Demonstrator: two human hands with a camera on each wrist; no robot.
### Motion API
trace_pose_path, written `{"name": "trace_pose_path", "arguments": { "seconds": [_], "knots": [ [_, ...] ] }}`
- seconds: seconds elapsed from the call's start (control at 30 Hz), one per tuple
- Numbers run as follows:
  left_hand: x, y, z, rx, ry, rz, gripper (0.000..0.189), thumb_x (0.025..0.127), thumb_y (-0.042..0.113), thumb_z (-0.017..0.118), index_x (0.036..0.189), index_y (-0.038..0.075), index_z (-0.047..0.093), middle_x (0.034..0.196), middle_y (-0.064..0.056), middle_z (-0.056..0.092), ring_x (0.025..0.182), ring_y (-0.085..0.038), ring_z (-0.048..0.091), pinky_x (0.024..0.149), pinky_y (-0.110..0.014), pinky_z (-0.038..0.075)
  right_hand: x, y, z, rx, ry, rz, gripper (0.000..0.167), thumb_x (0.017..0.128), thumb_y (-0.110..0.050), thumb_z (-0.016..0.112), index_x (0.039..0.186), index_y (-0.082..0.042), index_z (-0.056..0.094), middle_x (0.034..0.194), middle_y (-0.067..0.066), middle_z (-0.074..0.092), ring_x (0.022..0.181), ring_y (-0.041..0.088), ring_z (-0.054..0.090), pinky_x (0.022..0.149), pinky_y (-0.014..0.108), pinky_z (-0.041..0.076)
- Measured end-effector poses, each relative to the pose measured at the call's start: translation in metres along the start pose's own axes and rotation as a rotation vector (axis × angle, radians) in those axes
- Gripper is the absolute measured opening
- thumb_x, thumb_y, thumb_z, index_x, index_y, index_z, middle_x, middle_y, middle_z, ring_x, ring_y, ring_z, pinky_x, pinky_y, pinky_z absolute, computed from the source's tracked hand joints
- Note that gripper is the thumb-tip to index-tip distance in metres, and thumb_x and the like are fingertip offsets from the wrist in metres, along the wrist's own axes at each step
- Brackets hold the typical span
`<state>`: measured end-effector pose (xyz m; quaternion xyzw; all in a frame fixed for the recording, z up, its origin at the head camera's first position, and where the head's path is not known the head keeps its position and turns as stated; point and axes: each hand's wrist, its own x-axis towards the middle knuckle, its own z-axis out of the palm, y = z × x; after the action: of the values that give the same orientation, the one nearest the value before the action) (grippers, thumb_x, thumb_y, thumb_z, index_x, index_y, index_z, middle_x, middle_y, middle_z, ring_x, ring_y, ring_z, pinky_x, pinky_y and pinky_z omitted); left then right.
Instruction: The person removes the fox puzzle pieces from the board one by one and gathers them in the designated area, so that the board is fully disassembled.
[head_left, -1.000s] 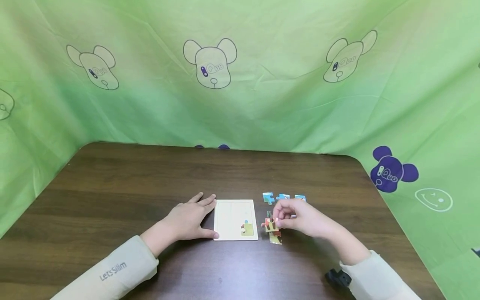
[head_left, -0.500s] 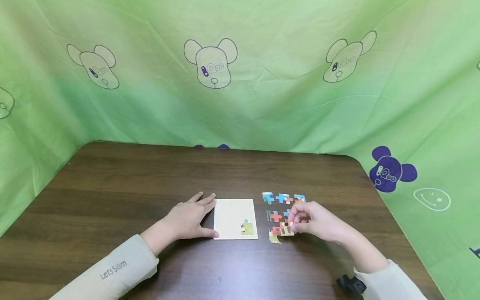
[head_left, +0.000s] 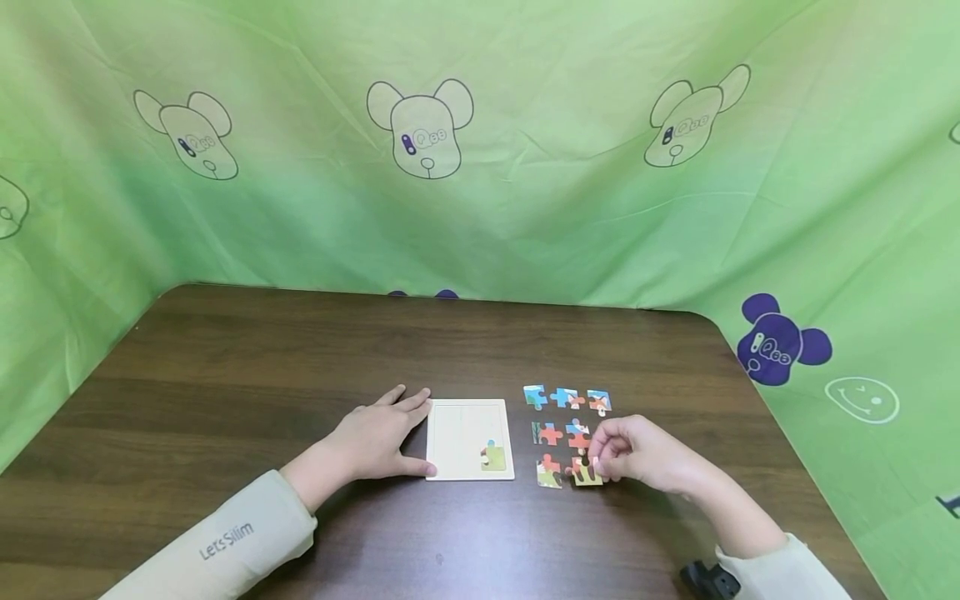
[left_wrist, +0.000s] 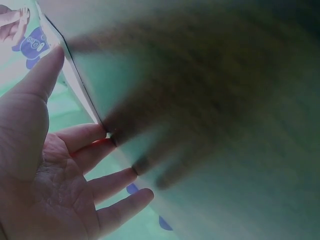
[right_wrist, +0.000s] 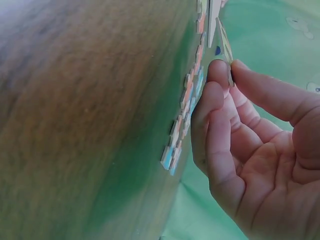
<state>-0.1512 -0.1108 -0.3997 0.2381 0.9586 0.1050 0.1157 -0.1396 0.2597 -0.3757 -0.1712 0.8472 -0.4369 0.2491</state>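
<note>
The right hand pinches a yellow-green and red jigsaw piece between thumb and index finger. In the right wrist view the held piece shows nearly edge-on, tilted above the table. A jigsaw piece with red and green print lies just left of it. My left hand rests with spread fingers, its thumb and fingertips along the left edge of a pale square puzzle board. Inside the board, a green piece sits in the lower right corner.
Several loose pieces lie in rows right of the board, including a blue one and an orange-blue one at the back and a red one in the middle. A green printed curtain stands behind the brown table.
The right hand has carried its jigsaw piece rightward, away from the board, past the lower left loose piece and slightly nearer the front. The left hand has stayed at the board.
</note>
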Motion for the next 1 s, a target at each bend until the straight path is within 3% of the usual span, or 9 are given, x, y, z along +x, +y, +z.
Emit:
{"name": "trace_pose_path", "arguments": {
  "seconds": [0.47, 1.0],
  "knots": [
    [-0.001, 0.000, 0.000, -0.006, 0.001, -0.008, 0.091, 0.078, 0.063, 0.074, 0.150, 0.015, 0.045, 0.161, 0.001, 0.037, 0.150, -0.034, 0.031, 0.097, -0.065, 0.045, 0.000, 0.009, 0.000, 0.013, 0.004, 0.009, 0.007, 0.084, 0.007, 0.063, 0.091, 0.007, 0.061, 0.070, 0.001, 0.058, 0.061, 0.007, 0.055, 0.056, 0.024, 0.047],
    [0.000, -0.001, 0.002, -0.008, 0.008, -0.002, 0.093, 0.077, 0.064, 0.074, 0.150, 0.014, 0.045, 0.160, 0.001, 0.038, 0.149, -0.034, 0.032, 0.096, -0.065, 0.046, -0.004, 0.013, -0.002, -0.094, 0.048, 0.013, 0.007, 0.083, 0.005, 0.064, 0.089, 0.003, 0.061, 0.068, 0.000, 0.055, 0.059, 0.004, 0.051, 0.053, 0.022, 0.044]
  ]
}}
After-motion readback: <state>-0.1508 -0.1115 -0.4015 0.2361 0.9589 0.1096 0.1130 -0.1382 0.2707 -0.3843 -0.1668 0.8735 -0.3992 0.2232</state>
